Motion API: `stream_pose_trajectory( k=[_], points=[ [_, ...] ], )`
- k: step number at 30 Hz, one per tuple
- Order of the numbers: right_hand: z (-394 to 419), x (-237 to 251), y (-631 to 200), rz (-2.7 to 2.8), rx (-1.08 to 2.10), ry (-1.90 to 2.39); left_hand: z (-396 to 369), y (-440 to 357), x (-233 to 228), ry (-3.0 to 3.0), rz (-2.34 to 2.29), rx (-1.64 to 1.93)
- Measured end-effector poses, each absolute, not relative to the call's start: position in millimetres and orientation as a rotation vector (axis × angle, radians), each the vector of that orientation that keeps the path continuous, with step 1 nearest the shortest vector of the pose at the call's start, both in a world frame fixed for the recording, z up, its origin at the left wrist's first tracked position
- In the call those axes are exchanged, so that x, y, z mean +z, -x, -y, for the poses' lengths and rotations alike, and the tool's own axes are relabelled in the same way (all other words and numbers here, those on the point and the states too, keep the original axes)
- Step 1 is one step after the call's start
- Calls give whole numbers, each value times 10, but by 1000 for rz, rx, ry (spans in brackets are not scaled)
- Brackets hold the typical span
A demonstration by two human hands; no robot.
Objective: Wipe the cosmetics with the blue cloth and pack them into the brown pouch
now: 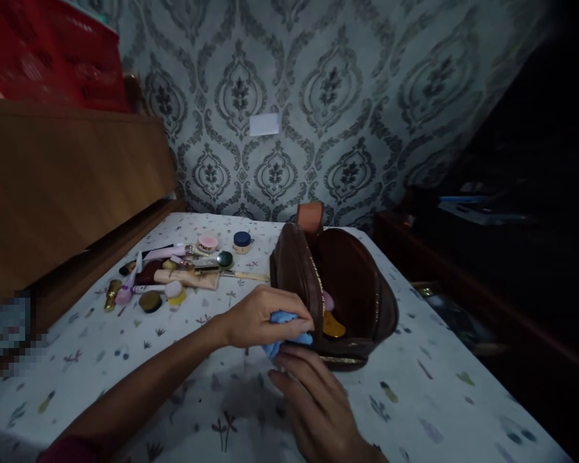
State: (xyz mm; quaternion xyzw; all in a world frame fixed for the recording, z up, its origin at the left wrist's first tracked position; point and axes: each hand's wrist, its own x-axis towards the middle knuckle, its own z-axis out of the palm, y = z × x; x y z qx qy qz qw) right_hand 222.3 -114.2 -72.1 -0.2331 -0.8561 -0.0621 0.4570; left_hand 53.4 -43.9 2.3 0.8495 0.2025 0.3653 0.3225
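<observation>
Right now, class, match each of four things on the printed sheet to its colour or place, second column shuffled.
1 cloth
2 open pouch
3 small jar
4 left hand

a brown, lying open on the sheet
b gripping the cloth at the pouch's edge
c light blue
d dark blue lid, near the wall

Pairs: 1-c, 2-a, 3-d, 4-b

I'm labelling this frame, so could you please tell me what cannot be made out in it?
- Blue cloth: head view, mostly covered by the left hand and right hand.
- Brown pouch interior: dark; only a yellow item and a pink item show.
- Cosmetics: too small and dim to identify.
- Left edge: a pixelated patch.
- Right side: too dark.
</observation>
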Motion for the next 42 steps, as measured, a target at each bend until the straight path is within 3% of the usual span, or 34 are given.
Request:
stream_pose_trajectory(
  k=[7, 12, 20, 29, 42],
  points=[
    [859, -924, -1677, 2230, 113, 541, 115, -268, -107, -2008, -819, 993],
    [649, -1136, -1369, 2188, 437, 567, -288, 114, -332, -2157, -1399, 1129],
    [531, -1233, -1384, 2047, 766, 811, -625, 740, -575, -2010, -1842, 1229],
    [500, -1242, -1377, 2025, 805, 826, -674, 882, -590, -1975, -2005, 1168],
    [514, -1240, -1382, 2112, 717, 732, -472, 490, -752, -2282, -1990, 836]
  ],
)
